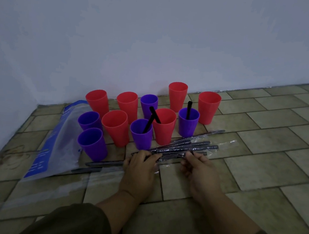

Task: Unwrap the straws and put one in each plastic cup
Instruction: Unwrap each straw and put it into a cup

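The step in hand is unwrapping the next straw. Both hands are low over the pile of wrapped straws (188, 146), which lies on the tiled floor (256, 171) just near of the cups. The left hand (140, 164) has its fingers curled over the left end of one wrapped straw (169, 152). The right hand (197, 167) pinches the same straw further right between thumb and forefinger. The picture is soft there, so exactly where the wrapper ends cannot be made out.

Eleven plastic cups stand in a loose cluster by the wall, six red and five purple. Three already hold a bare black straw: a near purple cup (141, 134), the red cup (164, 126) touching it on the right, and a purple cup (188, 122) further right. The other eight, among them the nearest purple cup (92, 143) on the left, look unfilled. So the task is under a third done.

Two more wrapped straws (103, 163) lie to the left of the left hand, beside a clear plastic bag (55, 146) with blue print.

The next move likely calls for tearing or sliding the thin film off one end. The hands must keep apart on the straw, so it is not bent. The bare straw then goes to an unfilled cup.
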